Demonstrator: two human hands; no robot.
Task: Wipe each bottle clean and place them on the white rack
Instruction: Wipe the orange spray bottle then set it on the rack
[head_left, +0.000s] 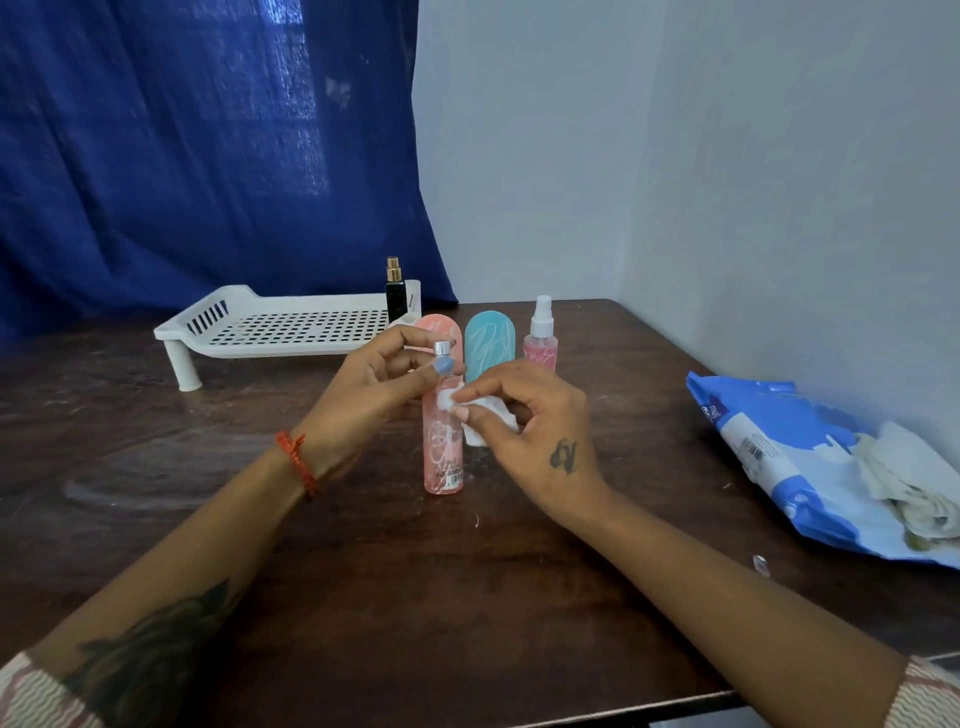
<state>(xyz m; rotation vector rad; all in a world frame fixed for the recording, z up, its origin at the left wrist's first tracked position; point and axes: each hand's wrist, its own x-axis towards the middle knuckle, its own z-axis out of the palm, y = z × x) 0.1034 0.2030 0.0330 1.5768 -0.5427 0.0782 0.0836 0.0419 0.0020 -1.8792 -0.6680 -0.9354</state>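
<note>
Forearms: nearest the lens, entering from the lower left and lower right of the frame, patterned sleeves at the bottom corners
White rack: left of centre on the dark wooden table, with one black bottle with a gold sprayer upright at its right end
Left hand: centre frame, fingers and thumb curled round the top of the pink bottle, pinching just below its silver cap; orange thread bracelet on the wrist
Pink bottle: upright at centre frame, its base seemingly resting on the table, well apart from the rack
Right hand: just right of the bottle, fingertips pinching a white wipe pressed against the bottle's upper side
Waiting bottles: just behind the hands, a pink rounded case, a teal rounded case and a small pink spray bottle with a white nozzle
Wipes packet: right edge, blue and white, used wipes lying on it
Risk: judged only, sideways rubbing high on a tall narrow bottle could tip it or knock the three close behind if the top hold slackens
Writing: white scrawl and a barcode on the pink bottle, barcode on the packet; no brand is legible
</note>
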